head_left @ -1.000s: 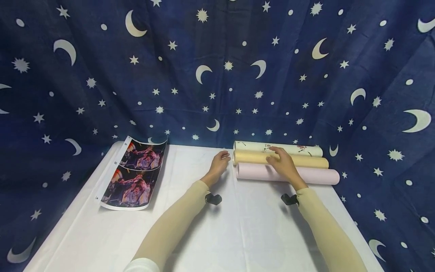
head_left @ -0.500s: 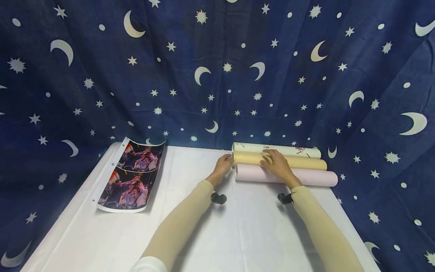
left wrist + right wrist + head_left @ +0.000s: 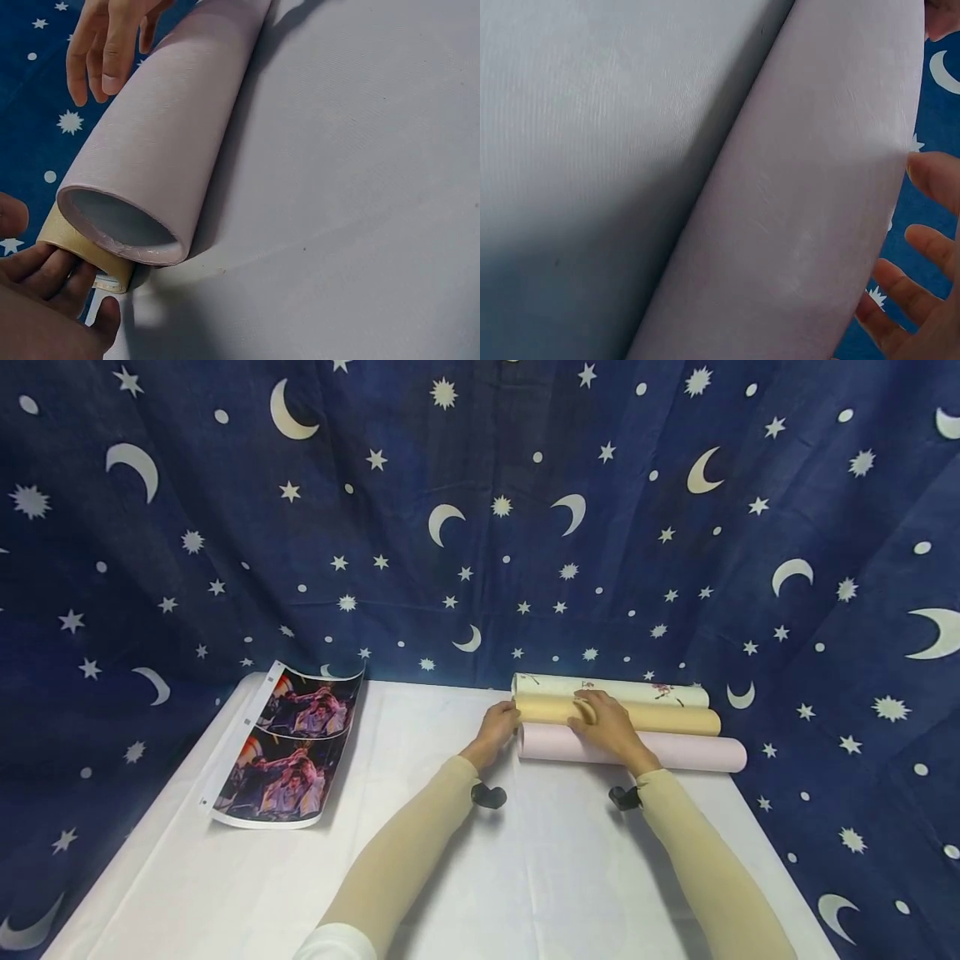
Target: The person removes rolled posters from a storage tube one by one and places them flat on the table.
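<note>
Evidently, the yellow roll (image 3: 678,719) is laid at the table's (image 3: 570,868) far right, between the pink roll (image 3: 693,752) and the floral roll (image 3: 645,692). Its left end is touched by the left hand's (image 3: 497,727) fingers; whether the grip is closed cannot be told. Above it, the right hand's (image 3: 613,728) fingers are spread apart.

The plain pale-yellow wallpaper roll (image 3: 675,720) lies on its side, a hollow tube, rolled up, roughly along the table's (image 3: 427,718) far edge near the far right corner.
</note>
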A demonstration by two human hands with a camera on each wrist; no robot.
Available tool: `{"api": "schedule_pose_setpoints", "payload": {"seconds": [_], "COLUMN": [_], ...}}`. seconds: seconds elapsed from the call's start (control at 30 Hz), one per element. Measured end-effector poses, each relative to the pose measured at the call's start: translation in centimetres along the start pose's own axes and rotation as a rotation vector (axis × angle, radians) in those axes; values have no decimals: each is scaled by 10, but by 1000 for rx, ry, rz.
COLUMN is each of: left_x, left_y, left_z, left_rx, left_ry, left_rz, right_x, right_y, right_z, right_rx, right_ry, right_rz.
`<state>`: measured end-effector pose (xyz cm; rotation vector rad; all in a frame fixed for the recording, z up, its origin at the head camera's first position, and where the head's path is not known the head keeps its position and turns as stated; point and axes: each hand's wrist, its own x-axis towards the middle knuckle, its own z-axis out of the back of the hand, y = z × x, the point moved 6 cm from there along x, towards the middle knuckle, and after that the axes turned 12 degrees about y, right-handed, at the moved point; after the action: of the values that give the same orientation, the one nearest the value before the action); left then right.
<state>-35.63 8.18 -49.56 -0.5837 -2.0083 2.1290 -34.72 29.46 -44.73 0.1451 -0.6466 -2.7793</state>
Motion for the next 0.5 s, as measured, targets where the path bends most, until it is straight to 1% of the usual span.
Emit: {"api": "schedule_pose_setpoints", "payload": {"seconds": [0.07, 0.23, 0.5], "left_x": [0, 0, -3], "left_y": [-3, -17, -42], "left_z": [0, -1, -11], "left_rx": [3, -2, -6], "left_ry": [-7, -25, -16], "left_rz": [-8, -51, -133], "right_x": [1, 5, 6], "right_y": [0, -1, -2], "right_z": [2, 5, 13], "right_rx": [-4, -69, -174], "right_ry": [0, 17, 22], "right_rz": [4, 20, 27]}}
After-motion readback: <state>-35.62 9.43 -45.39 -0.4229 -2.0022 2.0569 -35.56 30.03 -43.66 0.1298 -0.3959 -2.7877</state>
